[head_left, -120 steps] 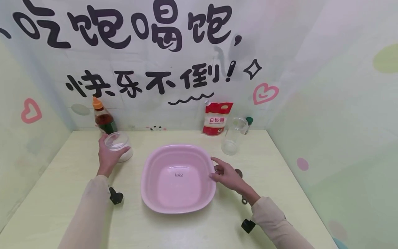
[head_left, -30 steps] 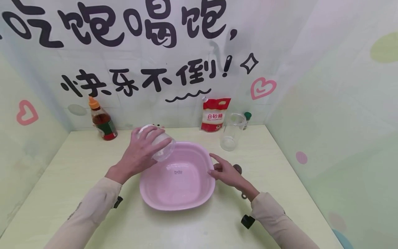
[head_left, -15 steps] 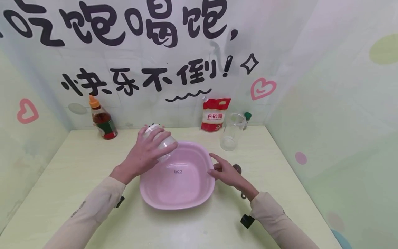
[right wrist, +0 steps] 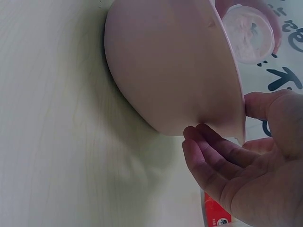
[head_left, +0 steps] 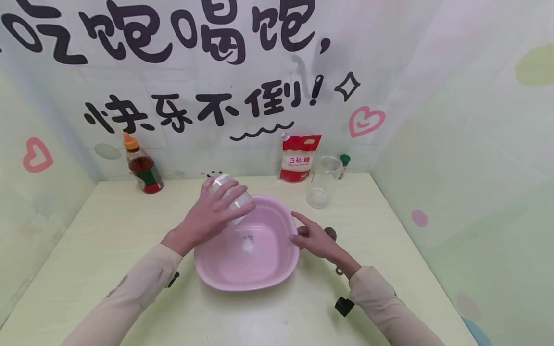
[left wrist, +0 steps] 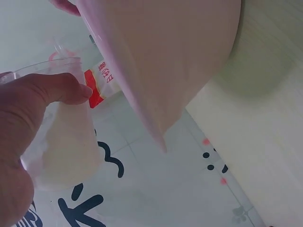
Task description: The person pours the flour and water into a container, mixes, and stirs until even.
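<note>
My left hand (head_left: pixel 207 211) grips a clear jar (left wrist: pixel 71 146) of white powder, tilted over the left rear rim of the pink basin (head_left: pixel 246 287). In the left wrist view the powder lies slanted against one side of the jar, and the thumb wraps across near its mouth. A small white patch of powder (head_left: pixel 248 246) shows over the basin floor, partly covering the printed letters. My right hand (head_left: pixel 318 242) pinches the basin's right rim. In the right wrist view its thumb lies at the rim and the other fingers (right wrist: pixel 213 161) are on the outer wall.
Behind, at left, stands a sauce bottle (head_left: pixel 146 173) with an orange cap. At back right are a red-and-white sugar pouch (head_left: pixel 297 161), a tall clear cup (head_left: pixel 319 190) and a small green-capped bottle (head_left: pixel 344 161). A dark spoon (head_left: pixel 331 233) lies partly hidden behind my right wrist.
My left hand has lifted the jar from the table at left, brought it right over the basin and tipped it. White powder now shows in the basin. My right hand stays on the rim.
</note>
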Motion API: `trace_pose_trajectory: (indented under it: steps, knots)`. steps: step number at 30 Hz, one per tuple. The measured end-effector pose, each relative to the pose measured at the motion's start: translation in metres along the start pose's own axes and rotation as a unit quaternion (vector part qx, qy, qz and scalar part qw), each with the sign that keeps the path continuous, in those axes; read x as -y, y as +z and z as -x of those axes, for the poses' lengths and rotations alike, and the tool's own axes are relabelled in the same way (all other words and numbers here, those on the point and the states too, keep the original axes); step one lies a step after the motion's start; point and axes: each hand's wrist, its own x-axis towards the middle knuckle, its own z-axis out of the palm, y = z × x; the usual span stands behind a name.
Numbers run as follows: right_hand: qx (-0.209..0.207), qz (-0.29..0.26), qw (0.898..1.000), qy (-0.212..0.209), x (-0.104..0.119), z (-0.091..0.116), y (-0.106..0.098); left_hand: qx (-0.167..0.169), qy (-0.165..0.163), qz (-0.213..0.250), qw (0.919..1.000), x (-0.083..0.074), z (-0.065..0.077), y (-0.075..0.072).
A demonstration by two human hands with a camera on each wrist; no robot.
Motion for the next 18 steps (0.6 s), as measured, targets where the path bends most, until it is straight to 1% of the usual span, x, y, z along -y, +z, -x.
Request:
trace_pose_trajectory:
  steps: [8,13,18]
  knots:
    - [-0.002,0.001,1.000,0.005,-0.0007,-0.0004,-0.0008,0.031,-0.007,0.001,0.9995,-0.0031,-0.0035,0.0036]
    - [-0.008,0.005,1.000,0.001,-0.0002,-0.0002,-0.0011,0.038,-0.006,0.001,0.9993,-0.0040,-0.0065,0.0037]
    - [0.001,0.005,1.000,0.003,0.0023,0.0001,-0.0006,0.037,-0.001,-0.006,0.9993,-0.0031,-0.0068,0.0037]
